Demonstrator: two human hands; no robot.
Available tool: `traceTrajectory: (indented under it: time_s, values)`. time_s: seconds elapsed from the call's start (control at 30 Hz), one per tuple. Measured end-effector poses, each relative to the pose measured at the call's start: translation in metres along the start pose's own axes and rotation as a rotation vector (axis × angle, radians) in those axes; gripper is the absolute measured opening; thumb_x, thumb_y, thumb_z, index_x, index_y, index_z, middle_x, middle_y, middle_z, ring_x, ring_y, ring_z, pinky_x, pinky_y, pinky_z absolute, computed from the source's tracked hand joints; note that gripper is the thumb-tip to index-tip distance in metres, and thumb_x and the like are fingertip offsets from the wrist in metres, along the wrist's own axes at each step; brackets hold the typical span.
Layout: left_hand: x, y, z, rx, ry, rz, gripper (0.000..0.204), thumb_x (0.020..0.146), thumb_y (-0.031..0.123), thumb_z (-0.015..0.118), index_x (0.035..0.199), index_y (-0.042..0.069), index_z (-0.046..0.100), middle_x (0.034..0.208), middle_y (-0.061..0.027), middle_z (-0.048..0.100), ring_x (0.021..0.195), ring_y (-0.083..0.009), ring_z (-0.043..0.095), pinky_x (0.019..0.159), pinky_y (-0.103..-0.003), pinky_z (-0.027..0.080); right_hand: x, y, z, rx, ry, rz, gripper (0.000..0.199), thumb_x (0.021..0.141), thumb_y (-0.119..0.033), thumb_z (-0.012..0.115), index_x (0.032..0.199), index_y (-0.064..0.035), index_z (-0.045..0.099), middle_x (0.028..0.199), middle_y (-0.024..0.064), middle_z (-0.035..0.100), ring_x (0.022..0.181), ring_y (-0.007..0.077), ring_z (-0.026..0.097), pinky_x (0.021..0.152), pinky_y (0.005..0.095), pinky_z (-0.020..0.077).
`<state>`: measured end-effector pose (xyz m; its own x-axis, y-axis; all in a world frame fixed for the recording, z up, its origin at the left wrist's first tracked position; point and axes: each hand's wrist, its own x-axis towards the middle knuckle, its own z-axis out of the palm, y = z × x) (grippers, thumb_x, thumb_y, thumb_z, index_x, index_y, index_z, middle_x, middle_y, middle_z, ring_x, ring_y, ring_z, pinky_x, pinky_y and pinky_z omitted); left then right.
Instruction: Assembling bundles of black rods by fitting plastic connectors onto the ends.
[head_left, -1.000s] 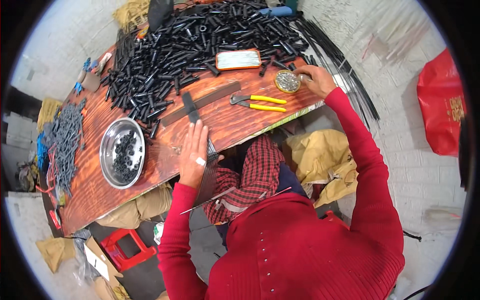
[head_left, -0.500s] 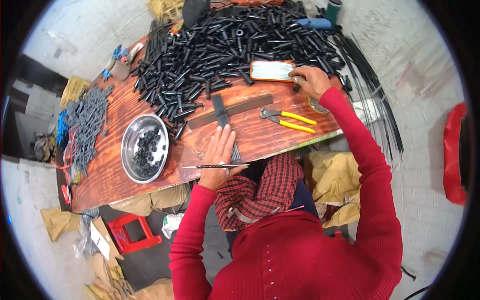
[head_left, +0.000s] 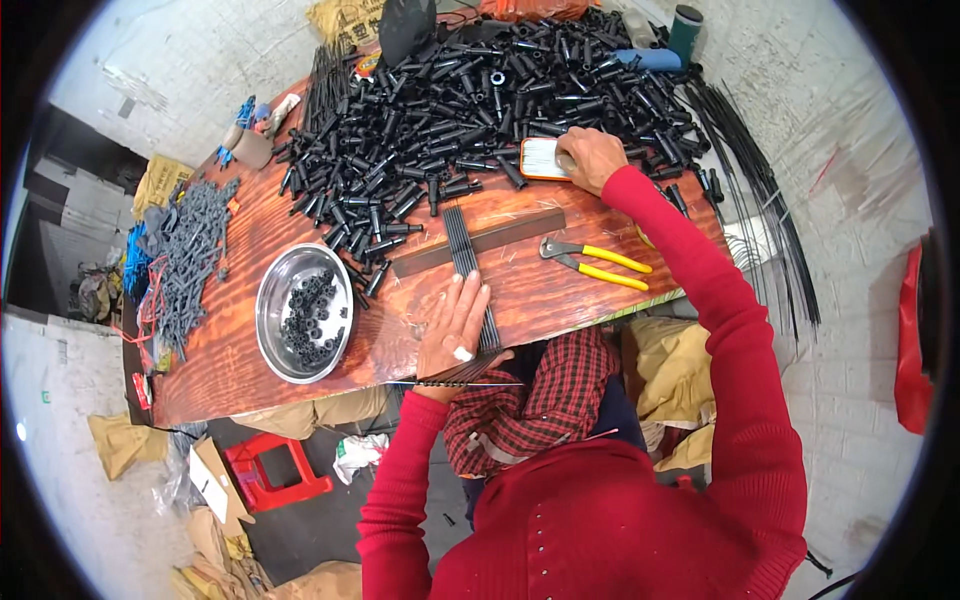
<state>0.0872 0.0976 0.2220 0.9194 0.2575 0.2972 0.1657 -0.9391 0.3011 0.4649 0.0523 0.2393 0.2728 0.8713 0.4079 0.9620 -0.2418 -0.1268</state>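
Left hand (head_left: pixel 455 330) flat, pinning thin black rod bundle (head_left: pixel 466 262) on wooden counter (head_left: pixel 560 290).
Right hand (head_left: pixel 590 158) loosely touching white rectangular phone (head_left: pixel 545 158); keep rods aligned, press evenly.

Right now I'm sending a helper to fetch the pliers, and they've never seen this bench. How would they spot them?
Start at the wooden table and find its near edge by the person's right arm. The pliers lie there flat, jaws pointing left, just right of the dark flat bar. Their yellow handles are the only bright yellow among all the black plastic parts.
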Motion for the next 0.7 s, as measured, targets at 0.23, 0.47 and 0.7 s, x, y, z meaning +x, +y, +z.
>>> traceTrajectory:
  time_s: [0.23, 0.47, 0.7]
  values:
    - [-0.016, -0.008, -0.006, -0.031, -0.028, -0.031, 0.101, 0.074, 0.048, 0.079, 0.152, 0.003, 0.034, 0.161, -0.0174, 0.03, 0.15, -0.037, 0.025, 0.12, -0.05, 0.025, 0.008, -0.01, 0.01, -0.006, 0.045, -0.025, 0.021, 0.072, -0.011, 0.07, 0.093, -0.0107, 0.069, 0.098, 0.012, 0.067, 0.097, 0.0327, 0.066, 0.082, 0.0443, 0.0541]
    - [-0.014, -0.006, 0.002, -0.092, -0.009, 0.01, 0.096, 0.081, 0.052, 0.071, 0.153, 0.003, 0.031, 0.162, -0.0188, 0.025, 0.151, -0.0386, 0.022, 0.119, -0.05, 0.027, -0.006, 0.004, -0.002, 0.056, 0.142, -0.07, 0.005, 0.088, -0.014, 0.063, 0.092, -0.0098, 0.061, 0.089, 0.0106, 0.062, 0.086, 0.0338, 0.06, 0.074, 0.0468, 0.0481]
    - [-0.015, -0.008, -0.006, -0.032, 0.028, -0.034, 0.104, 0.073, 0.047, 0.08, 0.153, 0.002, 0.031, 0.163, -0.0184, 0.024, 0.151, -0.0368, 0.02, 0.121, -0.047, 0.025, -0.003, 0.014, 0.011, 0.192, 0.214, -0.091, 0.011, 0.089, -0.008, 0.059, 0.1, -0.0078, 0.061, 0.095, 0.0125, 0.063, 0.093, 0.0356, 0.062, 0.082, 0.0428, 0.0497]
